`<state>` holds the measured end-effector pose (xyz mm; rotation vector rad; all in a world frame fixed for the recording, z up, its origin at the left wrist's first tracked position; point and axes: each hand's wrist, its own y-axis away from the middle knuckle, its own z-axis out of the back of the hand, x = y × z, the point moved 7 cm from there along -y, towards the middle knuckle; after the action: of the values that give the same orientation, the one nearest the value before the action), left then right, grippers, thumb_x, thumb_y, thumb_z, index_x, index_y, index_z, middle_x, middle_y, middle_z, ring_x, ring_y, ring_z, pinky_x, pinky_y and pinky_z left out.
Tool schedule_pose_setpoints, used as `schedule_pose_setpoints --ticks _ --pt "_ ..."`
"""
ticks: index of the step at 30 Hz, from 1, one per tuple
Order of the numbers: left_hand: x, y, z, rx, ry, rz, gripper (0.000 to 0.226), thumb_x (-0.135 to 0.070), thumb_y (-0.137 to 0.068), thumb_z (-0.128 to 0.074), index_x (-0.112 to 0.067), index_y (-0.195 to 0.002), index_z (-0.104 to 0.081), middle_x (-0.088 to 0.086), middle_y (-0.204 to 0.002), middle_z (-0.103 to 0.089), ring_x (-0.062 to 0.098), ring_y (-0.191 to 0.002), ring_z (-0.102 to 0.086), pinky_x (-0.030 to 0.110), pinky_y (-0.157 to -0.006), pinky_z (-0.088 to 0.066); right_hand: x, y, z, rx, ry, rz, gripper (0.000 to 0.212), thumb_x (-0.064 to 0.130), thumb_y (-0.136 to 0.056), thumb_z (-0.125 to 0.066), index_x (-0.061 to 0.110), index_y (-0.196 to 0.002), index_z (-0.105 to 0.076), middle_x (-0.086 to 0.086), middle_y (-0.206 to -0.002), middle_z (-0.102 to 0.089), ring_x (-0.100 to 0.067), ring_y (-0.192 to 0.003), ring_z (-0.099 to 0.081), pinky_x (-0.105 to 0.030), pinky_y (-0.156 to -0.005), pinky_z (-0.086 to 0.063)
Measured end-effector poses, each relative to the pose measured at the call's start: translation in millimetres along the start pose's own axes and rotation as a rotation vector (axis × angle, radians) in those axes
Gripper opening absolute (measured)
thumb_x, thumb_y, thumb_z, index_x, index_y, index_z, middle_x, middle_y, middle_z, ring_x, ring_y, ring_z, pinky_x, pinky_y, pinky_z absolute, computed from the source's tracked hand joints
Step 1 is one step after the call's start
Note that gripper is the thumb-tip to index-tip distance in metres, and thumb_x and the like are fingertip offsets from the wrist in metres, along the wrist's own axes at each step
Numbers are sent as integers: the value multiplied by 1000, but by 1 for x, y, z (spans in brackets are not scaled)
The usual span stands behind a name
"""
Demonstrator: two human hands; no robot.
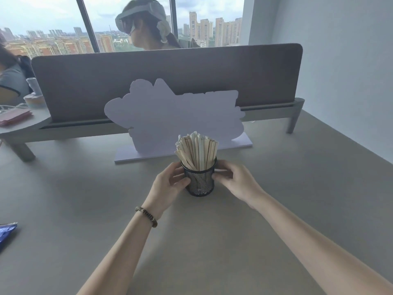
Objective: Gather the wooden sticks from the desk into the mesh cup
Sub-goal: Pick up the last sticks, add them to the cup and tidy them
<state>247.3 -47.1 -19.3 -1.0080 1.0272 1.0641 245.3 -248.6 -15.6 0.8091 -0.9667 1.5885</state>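
While the black mesh cup [200,181] stands upright on the smooth, matte grey counter [212,241], a dense bundle of pale, flat wooden sticks [196,152] rises from it, fanning slightly to the left above the round rim. The left hand [168,184] curls around the cup's left wall and the right hand [234,179] around its right wall, so each grip is closed on the wire mesh, with a beaded bracelet [146,216] on the left wrist. Just behind the cup stands a flat, white cut-out board [170,116] with a lumpy, cloud-like outline on a rectangular base, in front of a grey, felt-like divider panel [170,69] with rounded corners.
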Motion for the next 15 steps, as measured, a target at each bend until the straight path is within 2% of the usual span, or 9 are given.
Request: schedule_pose_setpoints --ticks 4,10,12,15 --pt "-4 -15 -36 25 -60 -3 45 -1 -88 -64 -26 -125 -62 -4 -116 -73 6 -107 -68 30 -93 -53 -16 12 34 -67 -41 -48 30 11 -92 -65 25 -118 -72 16 -114 -75 3 -105 -68 -24 -96 -50" --pt "-19 -41 -103 64 -97 -10 44 -5 -87 -66 -29 -124 -63 -5 -110 -73 4 -100 -69 23 -88 -54 -49 25 95 -185 -27 -90 31 12 -94 -64 26 -121 -70 18 -118 -72 8 -106 -65 -9 -85 -46" --pt "-23 -51 -125 63 -94 -3 39 -8 -86 -68 -26 -121 -65 -5 -109 -73 5 -99 -69 28 -89 -55 -58 28 116 -219 -13 -99 31 11 -95 -63 26 -121 -70 19 -117 -72 14 -102 -64 -6 -85 -46" --pt "-26 -65 -160 76 -99 18 34 -12 -85 -70 -24 -117 -65 -7 -107 -73 5 -98 -69 33 -90 -57 -77 33 146 -281 -10 -128 32 12 -96 -62 25 -124 -69 19 -120 -71 7 -108 -64 -24 -97 -49"
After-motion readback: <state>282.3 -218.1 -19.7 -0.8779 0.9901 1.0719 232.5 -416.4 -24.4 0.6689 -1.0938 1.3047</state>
